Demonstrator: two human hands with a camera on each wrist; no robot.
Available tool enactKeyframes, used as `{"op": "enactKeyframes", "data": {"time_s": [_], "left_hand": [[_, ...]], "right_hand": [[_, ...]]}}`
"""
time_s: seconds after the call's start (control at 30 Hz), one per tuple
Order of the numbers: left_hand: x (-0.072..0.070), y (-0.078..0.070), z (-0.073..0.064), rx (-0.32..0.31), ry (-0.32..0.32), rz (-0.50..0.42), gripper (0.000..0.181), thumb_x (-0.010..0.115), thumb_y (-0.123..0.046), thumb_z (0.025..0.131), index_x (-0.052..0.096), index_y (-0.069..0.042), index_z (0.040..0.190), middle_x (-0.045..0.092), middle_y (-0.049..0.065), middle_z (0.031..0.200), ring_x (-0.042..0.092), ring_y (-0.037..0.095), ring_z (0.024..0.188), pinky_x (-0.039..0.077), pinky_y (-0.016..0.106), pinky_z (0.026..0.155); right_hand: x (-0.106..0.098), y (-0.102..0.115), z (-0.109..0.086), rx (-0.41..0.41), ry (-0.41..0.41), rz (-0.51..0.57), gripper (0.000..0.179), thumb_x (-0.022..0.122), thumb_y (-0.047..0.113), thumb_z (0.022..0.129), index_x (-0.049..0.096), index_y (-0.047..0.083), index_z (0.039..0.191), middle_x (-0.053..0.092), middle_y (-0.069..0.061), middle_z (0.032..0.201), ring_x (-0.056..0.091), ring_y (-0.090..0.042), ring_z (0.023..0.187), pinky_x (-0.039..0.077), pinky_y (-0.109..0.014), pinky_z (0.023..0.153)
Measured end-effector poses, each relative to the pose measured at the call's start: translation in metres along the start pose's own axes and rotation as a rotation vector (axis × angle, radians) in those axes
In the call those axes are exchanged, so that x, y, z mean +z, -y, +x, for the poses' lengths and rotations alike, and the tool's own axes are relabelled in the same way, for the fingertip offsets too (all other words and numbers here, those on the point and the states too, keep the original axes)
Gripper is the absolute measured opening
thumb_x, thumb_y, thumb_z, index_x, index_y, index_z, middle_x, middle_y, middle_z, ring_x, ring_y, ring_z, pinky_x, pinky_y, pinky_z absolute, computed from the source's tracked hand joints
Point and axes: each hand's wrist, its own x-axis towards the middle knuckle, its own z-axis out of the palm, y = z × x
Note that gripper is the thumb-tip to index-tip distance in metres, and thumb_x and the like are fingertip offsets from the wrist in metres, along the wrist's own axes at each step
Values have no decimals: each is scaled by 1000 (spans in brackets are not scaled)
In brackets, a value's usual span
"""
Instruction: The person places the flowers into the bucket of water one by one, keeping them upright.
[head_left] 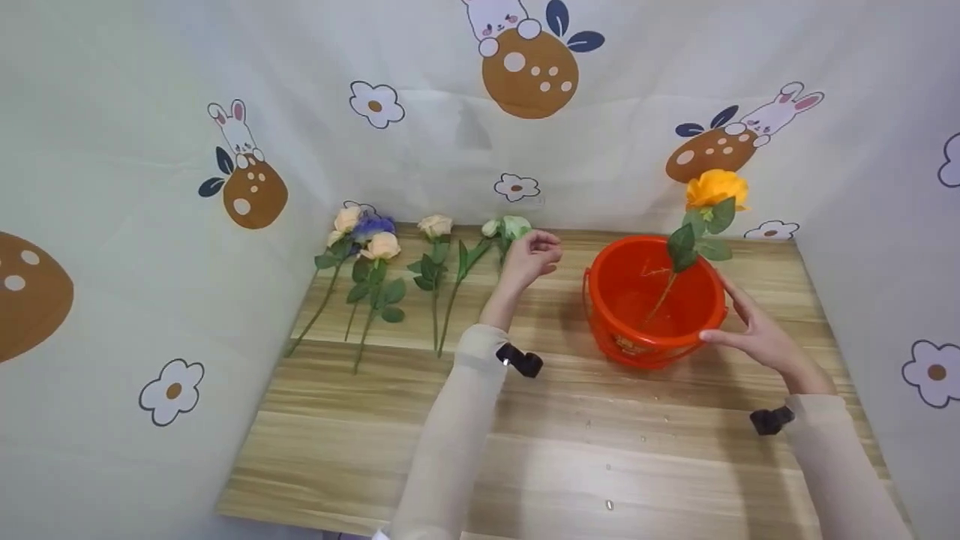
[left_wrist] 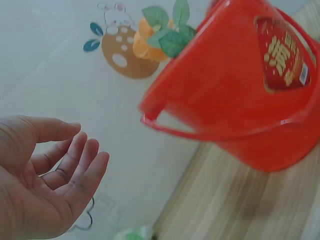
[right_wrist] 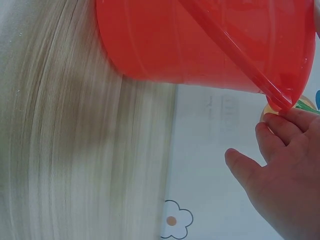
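Note:
A red bucket (head_left: 637, 345) stands upright at the right of the table, its handle hanging down the side. In it leans an orange-yellow artificial rose (head_left: 716, 189), its stem reaching inside and its leaves at the rim. My right hand (head_left: 757, 337) rests against the bucket's right rim with thumb and fingers spread. My left hand (head_left: 529, 259) hovers left of the bucket, fingers loosely bent and holding nothing, as the left wrist view shows. Just behind it lies a pale green flower (head_left: 515, 225), partly hidden by that hand.
Left on the wooden table (head_left: 337, 427) lie several stemmed flowers: a peach rose (head_left: 381, 246), a purple flower (head_left: 373, 227), and a cream rose (head_left: 435, 225). Water drops (head_left: 609, 505) spot the front. A patterned cloth (head_left: 442, 150) hangs behind and at both sides.

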Motion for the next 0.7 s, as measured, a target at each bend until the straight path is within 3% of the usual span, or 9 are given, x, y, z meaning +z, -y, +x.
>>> {"op": "enactKeyframes", "data": {"time_s": [0.27, 0.37, 0.53, 0.6, 0.67, 0.7], "left_hand": [[-33, 24, 6, -89, -64, -49, 27, 60, 2, 88, 56, 9, 114, 58, 5, 87, 59, 12, 76, 55, 39, 83], [-45, 30, 4, -125, -72, -70, 28, 59, 2, 88, 56, 9, 115, 60, 12, 93, 61, 18, 82, 53, 42, 87], [-58, 46, 5, -146, -114, -7, 27, 59, 3, 88, 58, 8, 114, 62, 16, 98, 61, 23, 88, 51, 45, 90], [-66, 71, 17, -111, -126, 4, 19, 63, -1, 86, 64, -1, 105, 65, 10, 92, 62, 17, 83, 55, 37, 81], [-79, 123, 51, -75, -142, 18, 17, 68, -5, 83, 67, -7, 100, 67, 6, 89, 64, 15, 80, 55, 31, 72], [-89, 158, 76, -63, -136, 21, 18, 71, -8, 81, 68, -11, 98, 68, 6, 91, 65, 15, 81, 55, 29, 70]], "right_hand": [[-1, 0, -1, 15, 1, 13, 96, 73, 9, 80, 11, 20, 152, 8, -13, 158, 5, -42, 141, 8, -67, 107], [-1, -1, 0, 8, 0, 13, 96, 73, 9, 80, 12, 20, 152, 8, -12, 158, 5, -41, 142, 7, -67, 108], [-1, 0, 0, -2, -1, 10, 95, 73, 10, 80, 13, 20, 152, 8, -12, 158, 5, -40, 142, 7, -66, 108], [-1, 0, -1, 7, -1, 5, 95, 74, 11, 80, 13, 21, 152, 8, -13, 158, 5, -42, 141, 7, -67, 107], [0, 0, -1, 1, -2, 9, 95, 73, 10, 80, 12, 20, 152, 8, -13, 158, 5, -41, 142, 7, -67, 107], [0, 0, -1, 1, -1, 12, 95, 73, 10, 80, 12, 20, 152, 8, -12, 158, 5, -41, 142, 7, -67, 107]]}}
